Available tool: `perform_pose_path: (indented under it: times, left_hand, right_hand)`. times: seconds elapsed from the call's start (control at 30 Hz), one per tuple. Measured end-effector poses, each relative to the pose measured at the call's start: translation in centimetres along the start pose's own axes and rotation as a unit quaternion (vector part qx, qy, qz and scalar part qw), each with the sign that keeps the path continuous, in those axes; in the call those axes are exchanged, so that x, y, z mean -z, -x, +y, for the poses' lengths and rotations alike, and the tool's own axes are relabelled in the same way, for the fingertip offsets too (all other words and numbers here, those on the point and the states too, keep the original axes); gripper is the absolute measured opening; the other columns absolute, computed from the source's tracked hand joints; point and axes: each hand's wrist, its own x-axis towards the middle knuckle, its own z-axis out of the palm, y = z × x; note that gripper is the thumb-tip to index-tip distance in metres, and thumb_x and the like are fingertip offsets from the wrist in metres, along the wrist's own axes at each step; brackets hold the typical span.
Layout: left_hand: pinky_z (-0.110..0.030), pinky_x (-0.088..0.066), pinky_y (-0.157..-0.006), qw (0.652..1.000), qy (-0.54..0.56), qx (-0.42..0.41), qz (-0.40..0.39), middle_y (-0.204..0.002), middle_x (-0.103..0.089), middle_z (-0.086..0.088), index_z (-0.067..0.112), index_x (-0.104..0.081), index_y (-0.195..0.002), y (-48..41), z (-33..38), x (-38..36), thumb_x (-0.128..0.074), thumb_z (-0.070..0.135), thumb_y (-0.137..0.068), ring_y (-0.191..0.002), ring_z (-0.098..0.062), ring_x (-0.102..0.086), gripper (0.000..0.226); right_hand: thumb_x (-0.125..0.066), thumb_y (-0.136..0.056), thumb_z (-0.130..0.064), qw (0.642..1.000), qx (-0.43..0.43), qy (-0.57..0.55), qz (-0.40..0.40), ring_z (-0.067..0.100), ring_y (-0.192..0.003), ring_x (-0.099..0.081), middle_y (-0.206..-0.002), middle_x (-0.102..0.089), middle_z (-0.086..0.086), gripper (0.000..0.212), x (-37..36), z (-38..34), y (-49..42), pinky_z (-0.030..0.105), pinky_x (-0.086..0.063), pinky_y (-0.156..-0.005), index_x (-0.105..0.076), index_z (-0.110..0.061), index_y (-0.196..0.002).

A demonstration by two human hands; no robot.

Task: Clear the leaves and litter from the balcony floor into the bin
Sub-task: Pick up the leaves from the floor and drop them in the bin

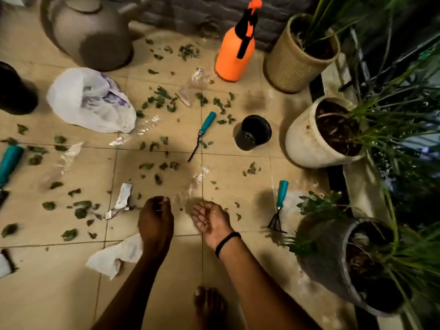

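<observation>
Low over the tiled balcony floor [71, 294], the left grip [156, 217] points down with its fingers curled toward the tiles. I cannot tell whether it pinches anything. The right grip [210, 220] lies palm up beside it, fingers relaxed and apart, holding nothing, with a black band [227, 241] on its wrist.

Leaves [162, 101] lie scattered over most of the tiles, too many to count. The nearest bits sit just right of the right grip, and a thicker patch lies well beyond both grips. A clear plastic scrap [192, 184] lies just past the gap between the two grips. At least three more such scraps are spread farther off. One torn paper piece [123, 198] lies just left of the left grip, and a crumpled white paper [116, 256] lies against the left forearm.

Three teal-handled tools show:
- one [204, 129] in the middle of the floor
- a small rake [279, 203] right of the right grip
- one [9, 163] at the left edge

Also in view are one white plastic bag [90, 101], one orange spray bottle [235, 55] and one small black pot [253, 133] tipped on its side. Three planted pots [307, 144] stand along the right, and one large grey vessel [90, 32] stands at the far side. A bare foot [209, 303] stands between the forearms.
</observation>
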Motion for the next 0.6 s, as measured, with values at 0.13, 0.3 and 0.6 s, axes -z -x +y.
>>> perform_pose_path:
  times: [0.13,0.3,0.6]
  left_hand:
    - [-0.023,-0.041,-0.077,0.998,-0.025,-0.055,-0.012,-0.098,-0.070,-0.006,0.007,-0.065,-0.120,-4.0,-2.2,-5.4,-0.057,0.027,-0.101,-0.078,-0.009,-0.059,0.029]
    - [-0.026,-0.044,-0.078,0.987,-0.051,-0.149,-0.019,-0.107,-0.071,-0.011,0.008,-0.065,-0.123,-8.6,-4.5,-13.0,-0.056,0.029,-0.101,-0.095,-0.026,-0.067,0.031]
    - [-0.038,-0.043,-0.083,0.945,-0.027,-0.324,0.025,-0.099,-0.066,-0.018,0.003,-0.065,-0.113,-15.5,0.9,-22.0,-0.054,0.018,-0.099,-0.095,-0.034,-0.059,0.023]
  right_hand:
    - [-0.049,-0.100,-0.018,0.997,0.070,0.009,0.037,0.018,-0.087,-0.068,-0.112,-0.070,0.014,0.029,0.4,-1.3,-6.0,0.032,-0.056,-0.083,-0.065,-0.001,-0.117]
    - [-0.061,-0.085,-0.010,0.969,0.210,0.006,0.126,0.023,-0.065,-0.064,-0.071,-0.071,0.009,0.021,0.3,-4.0,-12.9,0.031,-0.053,-0.058,-0.071,-0.016,-0.068]
    - [-0.058,-0.091,-0.023,0.875,0.419,-0.039,0.237,0.018,-0.083,-0.069,-0.086,-0.074,0.002,0.015,0.1,-11.0,-18.2,0.032,-0.057,-0.079,-0.072,-0.017,-0.090]
